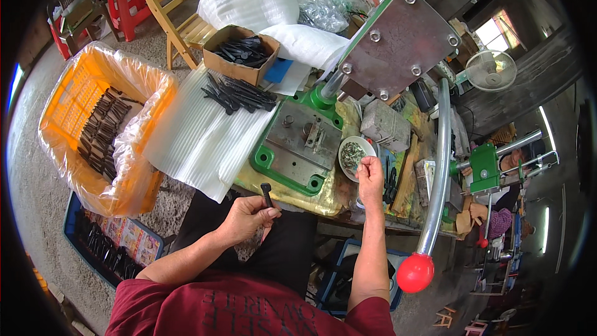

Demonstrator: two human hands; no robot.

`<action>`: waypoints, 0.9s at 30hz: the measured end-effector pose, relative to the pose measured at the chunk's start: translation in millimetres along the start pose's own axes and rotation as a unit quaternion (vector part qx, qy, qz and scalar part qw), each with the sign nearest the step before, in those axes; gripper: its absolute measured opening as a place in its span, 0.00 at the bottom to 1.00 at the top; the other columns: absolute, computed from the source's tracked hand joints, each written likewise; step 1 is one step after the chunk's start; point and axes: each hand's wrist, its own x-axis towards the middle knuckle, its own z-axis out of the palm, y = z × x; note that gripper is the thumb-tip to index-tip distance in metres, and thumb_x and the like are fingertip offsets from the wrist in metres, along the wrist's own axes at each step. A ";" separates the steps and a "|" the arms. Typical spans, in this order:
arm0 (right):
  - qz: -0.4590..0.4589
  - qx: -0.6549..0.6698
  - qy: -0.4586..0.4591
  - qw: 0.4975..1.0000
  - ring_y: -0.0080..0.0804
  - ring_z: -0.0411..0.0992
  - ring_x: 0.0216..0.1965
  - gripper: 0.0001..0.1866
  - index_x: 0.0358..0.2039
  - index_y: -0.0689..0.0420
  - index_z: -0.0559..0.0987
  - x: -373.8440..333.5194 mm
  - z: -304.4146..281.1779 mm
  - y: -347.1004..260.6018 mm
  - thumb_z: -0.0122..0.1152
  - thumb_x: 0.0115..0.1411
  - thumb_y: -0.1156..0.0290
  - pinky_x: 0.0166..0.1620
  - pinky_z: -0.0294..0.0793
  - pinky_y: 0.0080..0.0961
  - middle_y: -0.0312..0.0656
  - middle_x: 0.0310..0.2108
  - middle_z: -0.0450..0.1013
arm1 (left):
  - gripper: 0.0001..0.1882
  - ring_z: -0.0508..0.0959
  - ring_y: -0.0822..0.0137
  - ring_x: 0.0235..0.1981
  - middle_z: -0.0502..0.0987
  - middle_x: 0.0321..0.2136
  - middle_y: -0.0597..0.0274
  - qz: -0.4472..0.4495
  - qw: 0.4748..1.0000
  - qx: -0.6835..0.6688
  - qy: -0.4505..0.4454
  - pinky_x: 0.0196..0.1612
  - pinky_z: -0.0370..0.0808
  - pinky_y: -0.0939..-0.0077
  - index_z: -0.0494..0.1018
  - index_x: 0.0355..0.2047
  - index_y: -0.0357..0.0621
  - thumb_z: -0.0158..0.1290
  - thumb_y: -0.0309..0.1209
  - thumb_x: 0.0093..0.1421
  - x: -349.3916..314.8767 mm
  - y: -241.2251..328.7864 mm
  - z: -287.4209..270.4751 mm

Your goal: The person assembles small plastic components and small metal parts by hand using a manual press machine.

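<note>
My left hand (247, 219) is closed in a pinch on a slim black part (267, 191), held upright with its wider end on top, in front of the green press base (268, 158). Its lower end is hidden by my fingers. Over the near right rim of a white bowl (368, 144) is my right hand (371, 177), its fingertips pressed together. Whatever they may hold is too small to make out. Small metal pins (352, 154) lie in the bowl. A metal fixture (314, 137) sits on the press base, between the two hands and farther away.
The press lever (438, 193) comes down on my right, ending in a red knob (415, 273). Black parts (239, 94) lie on white foam (205, 140), with more in a cardboard box (264, 70). A yellow crate (62, 109) stands left. Another person's hand (478, 213) shows far right.
</note>
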 end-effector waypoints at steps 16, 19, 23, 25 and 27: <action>0.011 0.334 -0.173 0.926 0.15 0.58 0.22 0.11 0.37 0.55 0.60 -67.1 61.9 -85.7 0.49 0.56 0.78 0.26 0.58 0.10 0.32 0.23 0.62 | 0.09 0.73 0.74 0.30 0.73 0.28 0.63 0.051 0.988 -0.147 0.002 0.32 0.74 0.81 0.71 0.31 0.39 0.50 0.32 0.54 17.1 32.3 15.0; 0.017 0.360 -0.183 0.915 0.16 0.59 0.22 0.11 0.38 0.54 0.60 -76.3 68.6 -90.6 0.49 0.56 0.76 0.25 0.59 0.11 0.33 0.23 0.62 | 0.08 0.74 0.71 0.30 0.73 0.30 0.61 0.053 0.975 -0.215 -0.008 0.33 0.74 0.79 0.71 0.32 0.40 0.51 0.31 0.54 16.4 36.0 18.5; 0.040 0.379 -0.189 0.905 0.16 0.59 0.22 0.11 0.37 0.54 0.59 -83.4 74.5 -92.7 0.50 0.56 0.76 0.25 0.59 0.12 0.33 0.23 0.62 | 0.08 0.74 0.71 0.30 0.73 0.31 0.60 0.052 0.966 -0.252 0.013 0.33 0.74 0.77 0.70 0.33 0.41 0.50 0.31 0.54 14.4 35.1 19.5; 0.042 0.392 -0.191 0.899 0.16 0.59 0.21 0.11 0.37 0.54 0.59 -86.1 76.2 -92.4 0.49 0.56 0.76 0.25 0.59 0.12 0.32 0.23 0.62 | 0.08 0.74 0.71 0.30 0.73 0.31 0.60 0.052 0.964 -0.259 0.018 0.33 0.74 0.76 0.70 0.33 0.41 0.49 0.31 0.55 13.2 34.8 18.7; 0.043 0.391 -0.192 0.899 0.16 0.59 0.21 0.11 0.37 0.54 0.59 -88.2 77.4 -91.7 0.49 0.56 0.76 0.25 0.59 0.12 0.32 0.23 0.62 | 0.08 0.74 0.71 0.30 0.73 0.31 0.60 0.051 0.962 -0.266 0.022 0.33 0.74 0.76 0.70 0.33 0.41 0.49 0.31 0.55 12.1 34.3 18.0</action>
